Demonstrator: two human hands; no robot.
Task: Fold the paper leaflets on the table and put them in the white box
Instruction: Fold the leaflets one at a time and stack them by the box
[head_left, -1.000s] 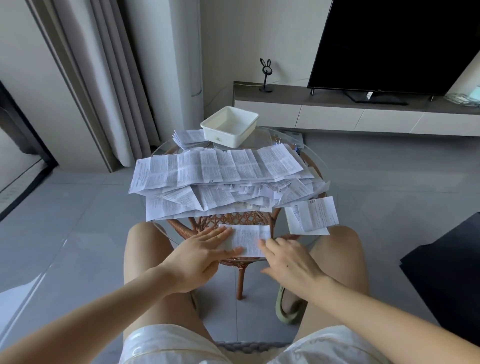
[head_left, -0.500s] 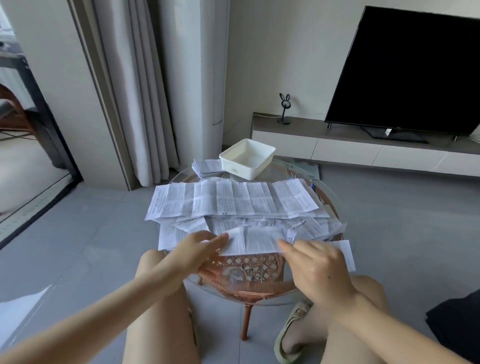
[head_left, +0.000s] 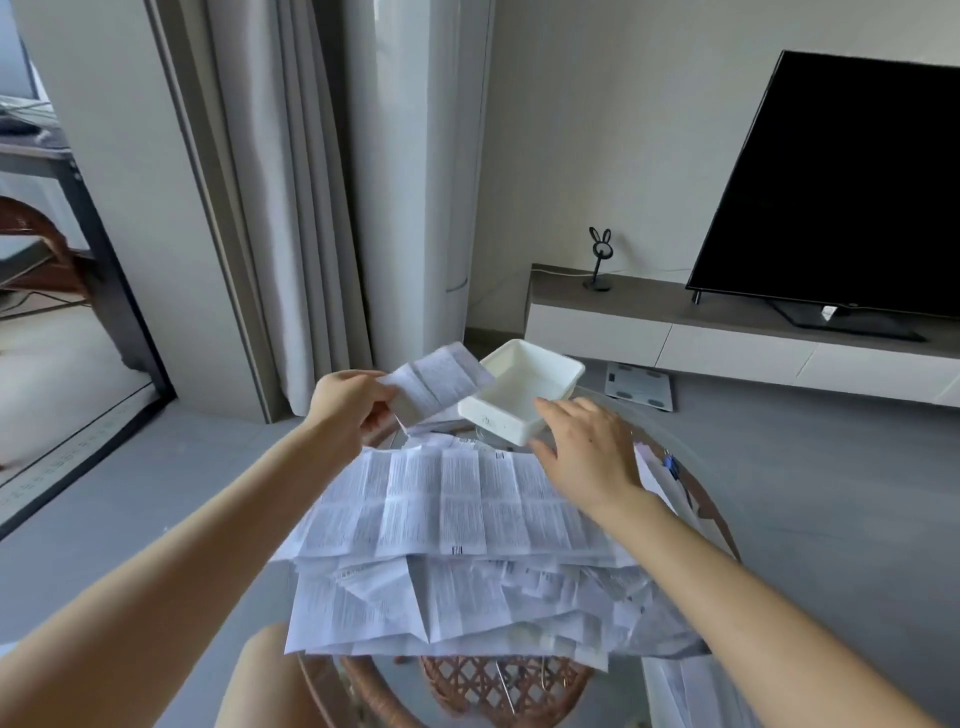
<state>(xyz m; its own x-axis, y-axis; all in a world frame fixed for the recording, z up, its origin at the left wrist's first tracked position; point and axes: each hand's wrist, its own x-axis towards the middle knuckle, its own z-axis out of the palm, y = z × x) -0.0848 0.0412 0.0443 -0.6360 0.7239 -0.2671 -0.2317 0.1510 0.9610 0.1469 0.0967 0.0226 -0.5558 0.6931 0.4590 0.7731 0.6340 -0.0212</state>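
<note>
My left hand (head_left: 349, 406) pinches a folded paper leaflet (head_left: 439, 378) by its near corner and holds it in the air just left of the white box (head_left: 537, 368). The box is empty and stands at the far side of the round glass table (head_left: 696, 483). My right hand (head_left: 587, 448) hovers with straight, spread fingers at the box's near right corner; whether it touches the box I cannot tell. A thick heap of unfolded printed leaflets (head_left: 457, 525) covers most of the table between me and the box.
The table has a wicker base (head_left: 498, 686). A grey curtain (head_left: 291, 208) hangs at the left behind the table. A low TV cabinet (head_left: 727, 332) with a black screen (head_left: 852, 187) stands at the right. A bathroom scale (head_left: 638, 387) lies on the floor.
My left hand has lifted the folded leaflet from the table's near edge up and forward to the box. My right hand let go of it and reached to the box. The view tilted up.
</note>
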